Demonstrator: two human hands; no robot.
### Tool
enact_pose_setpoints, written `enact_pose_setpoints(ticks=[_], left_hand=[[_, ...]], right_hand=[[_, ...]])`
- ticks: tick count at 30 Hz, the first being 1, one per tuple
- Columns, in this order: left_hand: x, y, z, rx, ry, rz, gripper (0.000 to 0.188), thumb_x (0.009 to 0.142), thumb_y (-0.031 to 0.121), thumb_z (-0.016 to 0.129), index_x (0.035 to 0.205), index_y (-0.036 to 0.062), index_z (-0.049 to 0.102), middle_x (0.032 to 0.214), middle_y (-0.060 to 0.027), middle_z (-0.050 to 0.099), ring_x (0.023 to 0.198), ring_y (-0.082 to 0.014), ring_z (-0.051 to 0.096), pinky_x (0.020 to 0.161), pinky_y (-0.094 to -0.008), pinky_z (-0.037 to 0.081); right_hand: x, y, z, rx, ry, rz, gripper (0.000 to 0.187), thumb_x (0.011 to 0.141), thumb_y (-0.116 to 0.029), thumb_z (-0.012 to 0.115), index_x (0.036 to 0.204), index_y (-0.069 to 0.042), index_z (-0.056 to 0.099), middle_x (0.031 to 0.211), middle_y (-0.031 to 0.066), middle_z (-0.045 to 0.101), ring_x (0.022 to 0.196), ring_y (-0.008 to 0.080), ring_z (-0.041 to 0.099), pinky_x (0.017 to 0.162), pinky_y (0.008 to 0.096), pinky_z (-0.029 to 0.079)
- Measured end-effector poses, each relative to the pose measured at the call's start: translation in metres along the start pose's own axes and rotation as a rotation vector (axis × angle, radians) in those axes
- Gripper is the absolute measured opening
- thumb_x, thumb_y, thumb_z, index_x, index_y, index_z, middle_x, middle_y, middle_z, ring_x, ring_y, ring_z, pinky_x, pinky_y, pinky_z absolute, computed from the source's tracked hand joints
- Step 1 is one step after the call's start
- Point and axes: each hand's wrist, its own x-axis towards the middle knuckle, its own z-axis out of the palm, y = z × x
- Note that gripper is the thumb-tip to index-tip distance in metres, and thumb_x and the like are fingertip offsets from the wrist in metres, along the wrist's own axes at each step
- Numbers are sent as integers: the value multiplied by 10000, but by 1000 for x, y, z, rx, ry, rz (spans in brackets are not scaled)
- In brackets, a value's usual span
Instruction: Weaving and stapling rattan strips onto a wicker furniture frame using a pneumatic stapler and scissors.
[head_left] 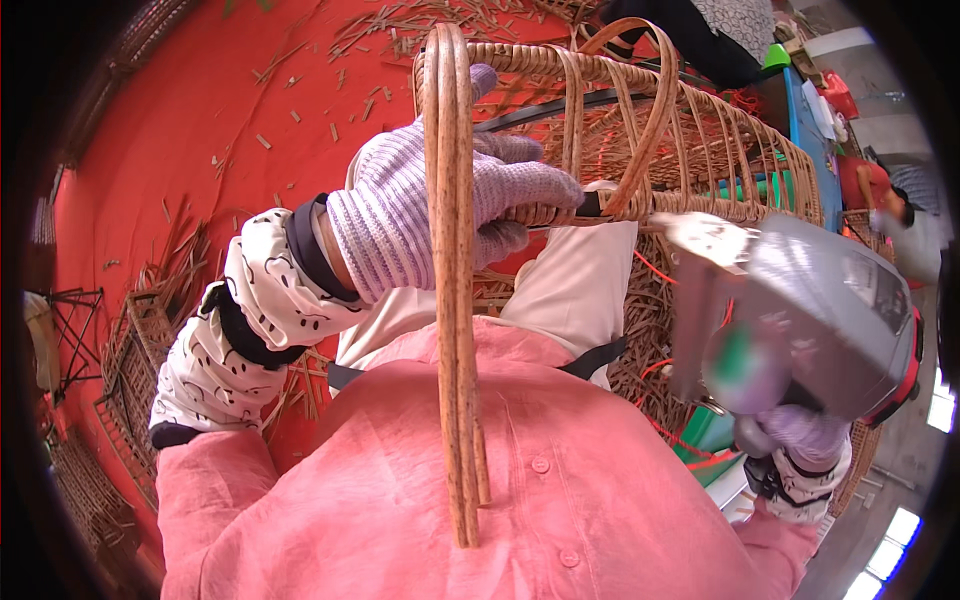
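A long woven rattan frame with a wrapped rim stretches from the middle to the upper right. My left hand, in a lilac ribbed glove, is closed round its near rim, fingers curled over the wrapped bar. A bundle of bent canes rises in front of that hand and hangs down before my pink shirt. At the right, my right hand, gloved too, grips a grey power nailer. The tool is smeared by motion; its nose is close to the rim's near end, and contact cannot be told.
Cane offcuts litter the red floor covering. Woven rattan pieces lie at the left. Loose strips and an orange cord are beneath the frame. A blue table and another person are at the right.
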Motion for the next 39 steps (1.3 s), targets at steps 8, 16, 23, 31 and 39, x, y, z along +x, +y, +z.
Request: enact_pose_setpoints(ticks=[8, 16, 23, 31, 39], left_hand=[[-4, 5, -17, -80, 15, 9, 448, 656, 100, 717, 1078, 201, 606, 993, 30, 659, 1025, -240, 595, 1063, -587, 130], [-13, -5, 2, -146, 146, 56, 414, 641, 129, 736, 1038, 167, 629, 927, -30, 671, 999, -246, 607, 1044, -600, 157], [-17, -4, 3, -143, 98, -4, 381, 660, 161, 728, 1029, 158, 633, 928, -37, 670, 993, -231, 609, 1046, -604, 150], [-23, -8, 0, -182, 94, -12, 369, 669, 157, 676, 1034, 147, 623, 836, -46, 639, 859, -266, 590, 919, -479, 316], [-21, -10, 7, -98, 204, 49, 377, 675, 166, 639, 1050, 147, 605, 753, -57, 609, 757, -299, 577, 862, -405, 427]], right_hand=[[37, -43, 49, -71, -213, 112, 301, 752, -58, 650, 1019, 24, 537, 745, 60, 557, 648, 172, 560, 601, 302, 480], [53, -47, 63, -170, -256, 168, 303, 740, -64, 661, 1009, 14, 547, 743, 54, 558, 652, 160, 555, 601, 298, 474], [62, -63, 69, -253, -257, 209, 305, 729, -70, 671, 1001, 4, 555, 742, 48, 558, 656, 149, 550, 601, 295, 469], [70, -87, 61, -351, -220, 286, 307, 716, -76, 682, 992, -6, 565, 740, 42, 559, 661, 137, 545, 602, 291, 462], [66, -97, 74, -374, -214, 279, 310, 703, -82, 692, 982, -17, 575, 739, 35, 559, 665, 125, 540, 602, 287, 456]])
